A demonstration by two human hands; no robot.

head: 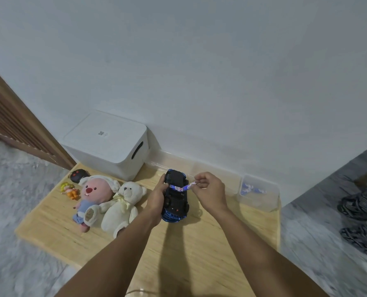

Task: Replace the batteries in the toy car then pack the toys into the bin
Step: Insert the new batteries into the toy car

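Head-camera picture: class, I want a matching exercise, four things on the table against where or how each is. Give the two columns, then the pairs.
Things
1. toy car
2. white bin
3. clear box
4. white teddy bear

Place or state
A. lid on, at the back by the wall
B. at the table's right edge, blue-and-white items inside
C. upside down, steadied by the left hand
D. lying beside the pink plush

Pairs: 1-C, 2-A, 3-B, 4-D
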